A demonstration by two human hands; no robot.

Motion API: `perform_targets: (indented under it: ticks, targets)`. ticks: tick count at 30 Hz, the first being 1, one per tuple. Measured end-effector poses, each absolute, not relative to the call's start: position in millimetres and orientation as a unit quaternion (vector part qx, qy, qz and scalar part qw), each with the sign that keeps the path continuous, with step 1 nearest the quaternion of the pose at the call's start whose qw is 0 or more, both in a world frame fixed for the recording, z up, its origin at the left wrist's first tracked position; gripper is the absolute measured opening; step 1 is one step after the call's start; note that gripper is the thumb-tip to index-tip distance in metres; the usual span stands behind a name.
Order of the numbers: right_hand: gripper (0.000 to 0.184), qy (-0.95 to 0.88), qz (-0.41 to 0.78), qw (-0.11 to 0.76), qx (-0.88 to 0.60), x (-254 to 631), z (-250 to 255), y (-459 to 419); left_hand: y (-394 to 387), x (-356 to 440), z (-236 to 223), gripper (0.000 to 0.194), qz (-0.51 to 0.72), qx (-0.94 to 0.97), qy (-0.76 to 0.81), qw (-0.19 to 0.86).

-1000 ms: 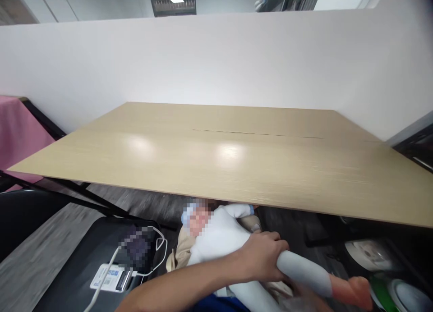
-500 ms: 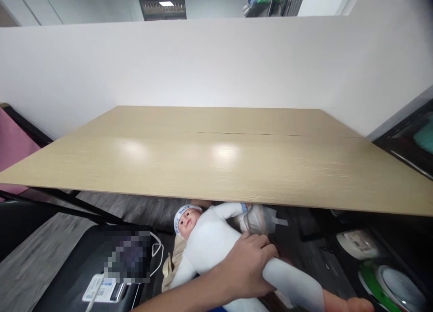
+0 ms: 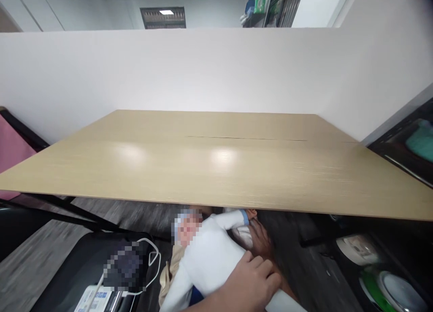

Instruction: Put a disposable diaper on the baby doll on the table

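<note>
A baby doll [image 3: 209, 253] in a white suit with blue cuffs lies tilted on my lap, below the table's front edge. Its head, in a pale cap, points to the upper left. My left hand [image 3: 253, 278] reaches in from the bottom and is closed over the doll's lower body, near the top of its leg. Beyond it, by the doll's raised arm, my right hand [image 3: 261, 240] has its fingers wrapped round a whitish bundle [image 3: 244, 235], partly covered by the hand and the doll. The bundle's kind cannot be made out.
A wooden table [image 3: 169, 167] spans the view before a white partition [image 3: 189, 68]. At the lower left, a black seat [image 3: 81, 267] holds a white cable [image 3: 157, 253] and a labelled white box [image 3: 93, 298]. Round containers, one with a green rim [image 3: 372, 282], stand at the lower right.
The doll's leg has sunk toward the bottom edge, with my left hand moving slightly down. My right hand now shows at the bundle, whose clear tab is no longer visible.
</note>
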State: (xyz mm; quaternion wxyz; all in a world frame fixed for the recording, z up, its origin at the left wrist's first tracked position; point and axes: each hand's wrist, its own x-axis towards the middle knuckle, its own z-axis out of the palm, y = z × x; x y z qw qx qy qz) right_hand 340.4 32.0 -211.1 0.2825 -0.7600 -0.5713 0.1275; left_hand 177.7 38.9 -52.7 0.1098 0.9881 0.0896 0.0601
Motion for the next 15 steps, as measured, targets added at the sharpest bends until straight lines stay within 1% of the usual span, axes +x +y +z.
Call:
perform_targets:
  ticks: [2,3,9,13,15]
  targets:
    - [0.052,-0.584,0.135,0.284,-0.749,332,-219,49,36,180,-59,0.022,0.101,0.987,0.09,0.084]
    - [0.052,-0.589,0.138,0.287,-0.743,329,-222,57,35,181,-61,0.019,0.118,0.986,0.091,0.074]
    - [0.051,-0.594,0.147,0.323,-0.722,328,-230,93,33,183,-67,0.022,0.133,0.987,0.084,0.044]
    - [0.056,-0.572,0.147,0.354,-0.726,334,-223,99,33,183,-72,0.024,0.136,0.988,0.063,0.044]
    - [0.053,-0.559,0.154,0.375,-0.724,340,-217,98,33,184,-75,0.025,0.131,0.989,0.056,0.044]
